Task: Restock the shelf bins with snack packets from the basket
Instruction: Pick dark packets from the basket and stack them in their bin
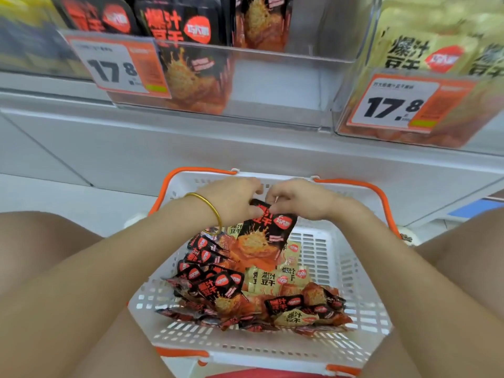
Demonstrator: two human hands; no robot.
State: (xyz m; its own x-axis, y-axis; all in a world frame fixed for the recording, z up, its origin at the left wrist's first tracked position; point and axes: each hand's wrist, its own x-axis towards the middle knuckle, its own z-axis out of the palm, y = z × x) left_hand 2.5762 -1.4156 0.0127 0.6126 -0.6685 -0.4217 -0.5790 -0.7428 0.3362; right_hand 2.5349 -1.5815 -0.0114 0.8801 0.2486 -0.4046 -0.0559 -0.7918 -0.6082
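Snack packets (261,293) lie heaped in the white basket (316,255) below the clear shelf bins (272,85). Head view: left hand (231,200) and right hand (297,199) both pinch the top edge of one black packet (268,233) held over the heap. It looks light, crinkly and slick; its sealed edge seems the surest hold.

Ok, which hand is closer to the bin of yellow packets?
Right. The right hand pinches the black packet, below and left of the yellow-packet bin; the left hand holds the same packet beside it, farther left from the bin.
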